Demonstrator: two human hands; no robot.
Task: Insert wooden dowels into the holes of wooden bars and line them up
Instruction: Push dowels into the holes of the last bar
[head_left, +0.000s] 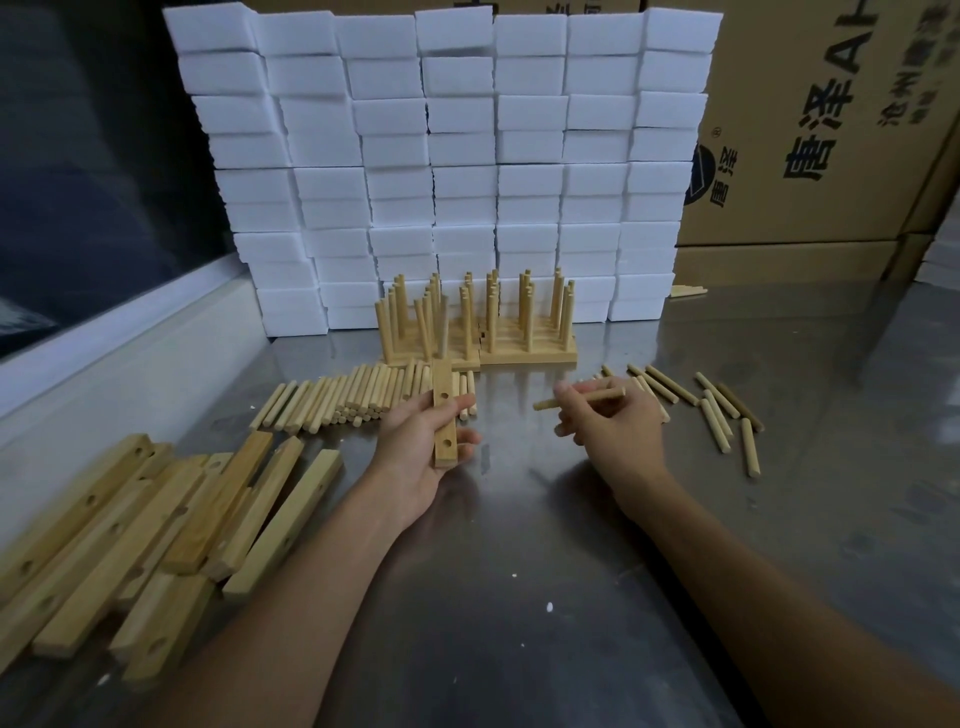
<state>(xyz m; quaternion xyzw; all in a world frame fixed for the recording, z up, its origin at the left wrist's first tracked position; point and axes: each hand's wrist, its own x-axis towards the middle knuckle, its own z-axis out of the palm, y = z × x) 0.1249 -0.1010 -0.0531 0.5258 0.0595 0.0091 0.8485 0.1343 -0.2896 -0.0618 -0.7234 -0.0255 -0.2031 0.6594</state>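
A wall of stacked white foam blocks (441, 166) stands along the far edge of the grey metal tabletop (519, 571), with brown printed cardboard boxes (810, 130) at the far right corner. A loose pile of pale drilled wooden bars (140, 540) lies at the near left edge. In front of the foam, finished bars with upright dowels (478, 327) stand side by side. A row of plain wooden dowels (363, 395) lies just before them, and scattered loose dowels (722, 415) lie towards the right. The left hand (415, 457) holds a single pale wooden bar with two visible holes (444, 415) upright, fingers curled round its lower half. The right hand (613, 431) pinches one short wooden dowel (579, 399) near its middle; the dowel lies level, its free end pointing at the bar, not touching it.
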